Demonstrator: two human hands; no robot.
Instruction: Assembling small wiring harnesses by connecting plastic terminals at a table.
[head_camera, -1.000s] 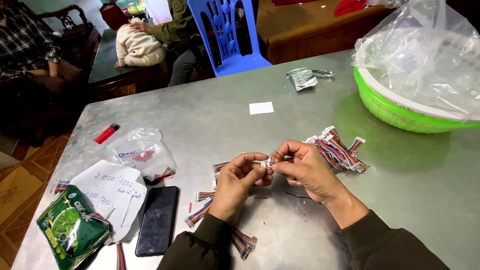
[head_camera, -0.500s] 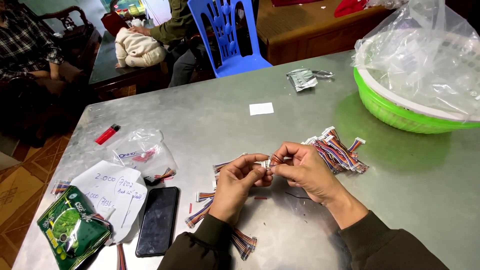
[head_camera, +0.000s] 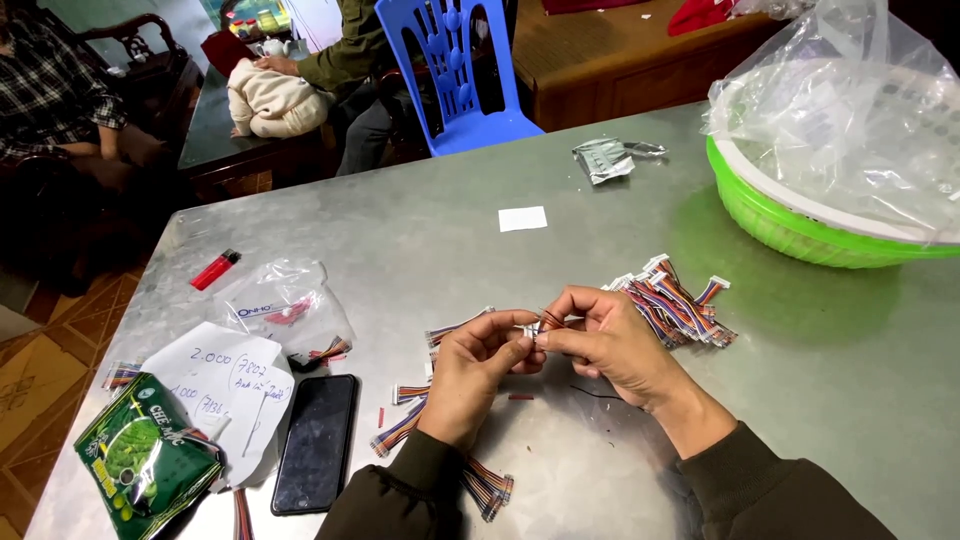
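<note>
Both hands meet over the middle of the metal table (head_camera: 430, 230), pinching one small white connector (head_camera: 531, 329) with short coloured wires between them: the left hand (head_camera: 478, 372) is curled with thumb and forefinger closed on its left end, the right hand (head_camera: 605, 340) likewise closed on its right end, other fingers loosely folded. At two o'clock from the hands, just beside the right knuckles, lies one heap of finished coloured wire leads (head_camera: 672, 300), too tangled to count. At seven o'clock, under the left wrist, a few more wire bundles (head_camera: 488, 487) fan out. At nine o'clock sits one clear plastic bag (head_camera: 285, 310), with one black phone (head_camera: 315, 440) below it, one sheet of handwritten paper (head_camera: 225, 390) and one green packet (head_camera: 145, 455) further left. One red lighter (head_camera: 215, 269) lies at ten o'clock, one small white slip (head_camera: 522, 218) at twelve, one grey foil pouch (head_camera: 603, 158) beyond. At two o'clock, well apart, one green basket (head_camera: 790, 225) holds a big clear bag.
</note>
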